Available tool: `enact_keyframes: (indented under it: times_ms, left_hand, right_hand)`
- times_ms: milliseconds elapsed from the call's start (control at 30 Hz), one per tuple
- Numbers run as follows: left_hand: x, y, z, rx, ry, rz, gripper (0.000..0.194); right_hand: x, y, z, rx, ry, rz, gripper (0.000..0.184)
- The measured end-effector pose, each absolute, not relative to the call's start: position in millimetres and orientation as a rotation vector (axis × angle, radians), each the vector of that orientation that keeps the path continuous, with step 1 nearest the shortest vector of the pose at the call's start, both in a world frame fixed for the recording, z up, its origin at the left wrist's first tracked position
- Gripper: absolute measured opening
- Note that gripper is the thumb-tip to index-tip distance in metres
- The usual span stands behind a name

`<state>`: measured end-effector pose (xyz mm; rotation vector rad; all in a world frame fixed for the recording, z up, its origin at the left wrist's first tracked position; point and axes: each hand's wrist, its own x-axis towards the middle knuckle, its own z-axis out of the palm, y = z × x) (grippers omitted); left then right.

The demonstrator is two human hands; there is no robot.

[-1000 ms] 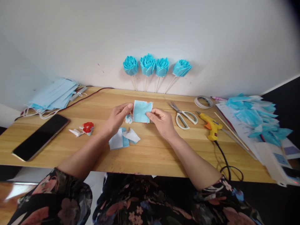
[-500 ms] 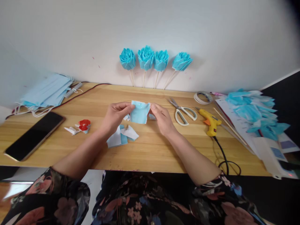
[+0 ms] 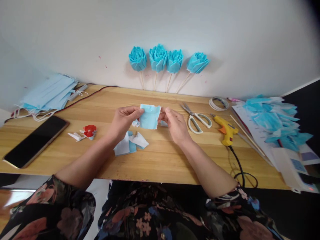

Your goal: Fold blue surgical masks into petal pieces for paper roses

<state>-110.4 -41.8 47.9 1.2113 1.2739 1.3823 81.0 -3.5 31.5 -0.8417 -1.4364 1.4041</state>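
Observation:
A small light-blue square of mask fabric is held up over the middle of the table. My left hand pinches its upper left edge between thumb and fingers. At the upper right corner, my right hand has its thumb and fingers closed on the edge; the fingertips partly hide one another. Below the left hand lie cut white and blue fabric pieces, partly covered by the wrist. Small white scraps show just behind the held square.
Several blue fabric flowers on sticks lean against the wall. Scissors, a tape roll and a yellow glue gun lie right, near a blue petal pile. Left are face masks, a phone and red scraps.
The right thumb and fingers have shifted at the square's right corner, and the square hangs flatter. The left hand keeps its pinch. The whole view has tilted slightly.

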Motion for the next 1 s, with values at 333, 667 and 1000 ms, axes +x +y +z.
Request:
enact_keyframes:
  times_ms: [333, 667, 1000]
  left_hand:
    - [-110.3, -41.8, 48.9, 1.233, 1.268, 1.381, 0.031]
    - [-110.8, -43.0, 51.1, 1.266, 1.240, 1.385, 0.035]
    - [-115.5, -39.2, 51.1, 1.338, 1.043, 1.275, 0.031]
  right_hand:
    - [78.9, -5.7, 25.9, -0.970, -1.530, 1.445, 0.039]
    - [79.7, -4.9, 25.5, -0.950, -1.556, 1.342, 0.030]
    - [83.0, -3.5, 29.5, -0.967, -1.497, 1.279, 0.033]
